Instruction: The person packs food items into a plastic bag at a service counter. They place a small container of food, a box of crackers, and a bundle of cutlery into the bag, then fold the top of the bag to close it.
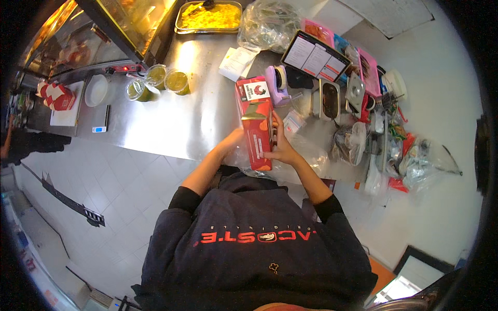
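A long red printed cardboard box [256, 128] is held upright over the front edge of the steel counter [155, 132]. My right hand [282, 142] grips its right side, thumb across the front face. My left hand [235, 138] is at the box's left side, its fingers hidden behind it. Clear plastic bags [307, 155] lie under and beside the box. Just behind the box stands a lilac tape dispenser [277, 87], with a small clear packet [293, 121] near my right fingers.
Lidded cups [177, 82] of greenish contents, a digital scale [100, 118] and a heated display cabinet [128, 27] are at left. Behind are a tray of yellow food [210, 17], papers [238, 62] and a tablet [315, 56]. Steel containers [329, 100] and bagged items [350, 144] crowd the right. Another person [31, 144] stands far left.
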`<state>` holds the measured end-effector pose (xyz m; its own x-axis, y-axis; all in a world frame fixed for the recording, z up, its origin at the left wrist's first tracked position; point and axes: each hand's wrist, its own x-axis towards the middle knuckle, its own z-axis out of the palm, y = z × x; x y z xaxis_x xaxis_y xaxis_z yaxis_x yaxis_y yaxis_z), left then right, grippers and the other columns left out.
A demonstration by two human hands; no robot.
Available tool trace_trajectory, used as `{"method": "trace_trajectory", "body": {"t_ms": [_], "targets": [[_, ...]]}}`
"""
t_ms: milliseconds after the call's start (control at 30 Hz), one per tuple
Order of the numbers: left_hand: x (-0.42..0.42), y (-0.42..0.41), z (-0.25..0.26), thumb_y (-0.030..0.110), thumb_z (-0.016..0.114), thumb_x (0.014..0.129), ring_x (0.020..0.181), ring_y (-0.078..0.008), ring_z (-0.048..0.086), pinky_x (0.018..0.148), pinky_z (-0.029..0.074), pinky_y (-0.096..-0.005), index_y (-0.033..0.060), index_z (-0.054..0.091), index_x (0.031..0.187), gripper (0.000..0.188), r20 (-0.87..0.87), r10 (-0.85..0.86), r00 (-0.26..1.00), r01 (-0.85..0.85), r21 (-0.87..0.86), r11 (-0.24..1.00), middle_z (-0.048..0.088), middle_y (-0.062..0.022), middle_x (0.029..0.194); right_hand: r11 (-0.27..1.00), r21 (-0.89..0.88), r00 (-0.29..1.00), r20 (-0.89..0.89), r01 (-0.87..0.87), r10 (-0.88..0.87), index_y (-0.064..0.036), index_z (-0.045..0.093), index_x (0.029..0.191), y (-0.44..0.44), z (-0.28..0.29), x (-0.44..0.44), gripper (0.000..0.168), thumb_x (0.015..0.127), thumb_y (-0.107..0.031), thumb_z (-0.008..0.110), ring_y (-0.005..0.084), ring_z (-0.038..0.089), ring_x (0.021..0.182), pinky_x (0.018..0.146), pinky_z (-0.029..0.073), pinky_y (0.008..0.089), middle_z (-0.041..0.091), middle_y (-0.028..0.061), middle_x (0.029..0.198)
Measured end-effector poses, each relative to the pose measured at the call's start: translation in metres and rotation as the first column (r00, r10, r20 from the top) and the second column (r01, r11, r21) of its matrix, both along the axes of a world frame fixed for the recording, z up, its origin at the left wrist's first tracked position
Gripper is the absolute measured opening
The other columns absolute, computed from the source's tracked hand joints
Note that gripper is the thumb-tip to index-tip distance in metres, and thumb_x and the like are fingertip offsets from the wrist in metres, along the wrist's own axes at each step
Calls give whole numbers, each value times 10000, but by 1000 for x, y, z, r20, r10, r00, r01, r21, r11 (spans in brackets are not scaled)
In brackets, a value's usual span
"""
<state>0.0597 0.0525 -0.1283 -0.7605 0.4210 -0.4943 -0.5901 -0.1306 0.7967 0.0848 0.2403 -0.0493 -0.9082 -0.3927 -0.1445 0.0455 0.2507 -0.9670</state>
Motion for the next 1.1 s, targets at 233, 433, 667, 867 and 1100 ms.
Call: {"method": "trace_trajectory", "body": {"t_ms": [233, 433, 667, 867, 1100], "targets": [[-24, -78, 80, 241, 561, 859, 692, -186, 551, 621, 468, -332, 43, 569, 1104, 315, -226, -95, 969, 1, -386, 923, 616, -99, 901, 771, 588, 952, -294, 246, -80, -217, 122, 1444, 33, -9, 14, 1221, 444, -236, 823, 435, 345, 1153, 994, 305, 508, 298, 244, 1242], [16, -95, 41, 241, 538, 896, 806, -308, 617, 725, 496, -380, -4, 534, 1087, 311, -196, -582, 789, -36, -961, 275, 616, -209, 903, 702, 700, 922, -347, 133, 171, -252, 242, 1418, 28, 25, 14, 1113, 457, -272, 805, 413, 372, 1140, 971, 328, 496, 328, 201, 1220], [18, -120, 105, 94, 452, 866, 688, -123, 538, 590, 461, -276, 35, 523, 988, 153, -98, 389, 916, -397, -77, 915, 546, -32, 769, 721, 663, 926, -112, -201, 361, -293, 263, 1413, -1, -19, 61, 1083, 480, -314, 813, 449, 408, 1124, 924, 383, 530, 336, 235, 1228], [78, -146, 89, 89, 538, 813, 721, -208, 560, 628, 455, -336, 40, 449, 1040, 249, -328, 226, 918, -377, -539, 753, 563, -98, 862, 630, 762, 977, 13, -149, 215, -277, 269, 1418, -19, -5, 57, 989, 570, -100, 745, 476, 447, 1094, 915, 419, 508, 338, 287, 1236], [115, -145, 83, 194, 581, 848, 884, -365, 579, 783, 456, -421, 22, 398, 1091, 350, -39, -369, 929, 210, -764, 610, 580, -182, 952, 701, 676, 918, -91, -227, 385, -300, 315, 1392, -57, -16, 49, 902, 615, -92, 724, 469, 399, 1126, 916, 395, 522, 342, 246, 1228]]}}
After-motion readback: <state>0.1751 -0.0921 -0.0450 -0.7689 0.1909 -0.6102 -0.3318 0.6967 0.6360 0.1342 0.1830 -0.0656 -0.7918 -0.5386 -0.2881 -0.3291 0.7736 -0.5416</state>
